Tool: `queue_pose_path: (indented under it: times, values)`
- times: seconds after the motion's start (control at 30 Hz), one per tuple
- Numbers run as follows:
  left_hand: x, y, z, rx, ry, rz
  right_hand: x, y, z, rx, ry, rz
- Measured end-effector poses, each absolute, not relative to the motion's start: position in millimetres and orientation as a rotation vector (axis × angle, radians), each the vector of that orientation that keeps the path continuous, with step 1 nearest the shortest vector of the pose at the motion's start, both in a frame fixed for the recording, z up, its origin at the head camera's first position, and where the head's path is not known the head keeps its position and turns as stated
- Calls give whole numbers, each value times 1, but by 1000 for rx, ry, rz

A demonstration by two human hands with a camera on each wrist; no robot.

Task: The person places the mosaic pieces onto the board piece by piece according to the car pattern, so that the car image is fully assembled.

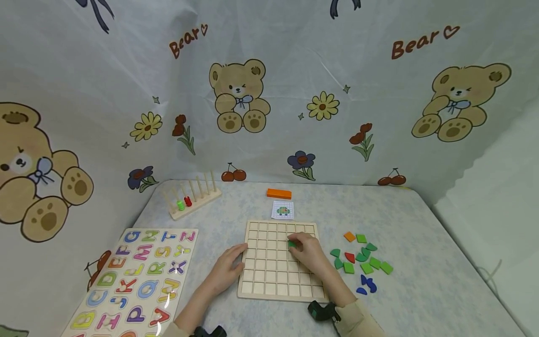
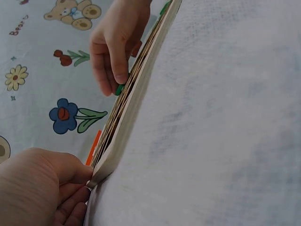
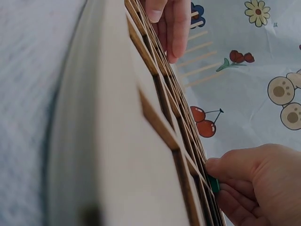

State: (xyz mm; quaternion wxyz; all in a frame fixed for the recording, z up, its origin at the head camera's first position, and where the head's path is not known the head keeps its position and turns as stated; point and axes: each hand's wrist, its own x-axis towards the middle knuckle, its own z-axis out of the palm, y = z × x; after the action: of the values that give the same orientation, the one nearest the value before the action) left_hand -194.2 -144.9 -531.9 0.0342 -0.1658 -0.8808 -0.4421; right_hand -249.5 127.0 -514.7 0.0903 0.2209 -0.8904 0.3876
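Beige sleeves (image 1: 361, 320) reach over a pale tabletop (image 1: 425, 290), where an alphabet puzzle board (image 1: 145, 262) lies left of a wooden grid board (image 1: 271, 271). Loosely bent and unclenched, the left hand (image 1: 226, 267) rests against the grid board's left edge, while the right hand (image 1: 309, 252) pinches between thumb and fingers a small green piece (image 1: 291, 244), just right of centre over the grid board's upper half; whether it touches the wood cannot be told.

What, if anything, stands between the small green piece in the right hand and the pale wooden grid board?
Nothing visible does. The right hand pinches the small green piece right at the pale wooden grid board, though it hides part of the board beneath.
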Motion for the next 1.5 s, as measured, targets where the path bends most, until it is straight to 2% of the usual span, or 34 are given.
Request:
queue_pose_path:
  times: [0.8, 1.0, 1.17, 1.3, 1.5]
  values:
    - [-194, -144, -533, -500, -2709, -1334, -251, 127, -519, 697, -2609, 1120]
    - [-195, -144, -534, -525, -2706, -1331, -246, 131, -503, 691, -2578, 1353]
    - [-196, -144, -535, -544, -2703, -1306, -243, 145, -473, 659, -2556, 1526]
    - [-196, -144, -534, -543, -2697, -1295, -241, 163, -447, 641, -2540, 1470]
    - [-194, -145, -532, -541, -2690, -1310, -252, 208, -457, 517, -2564, 1368]
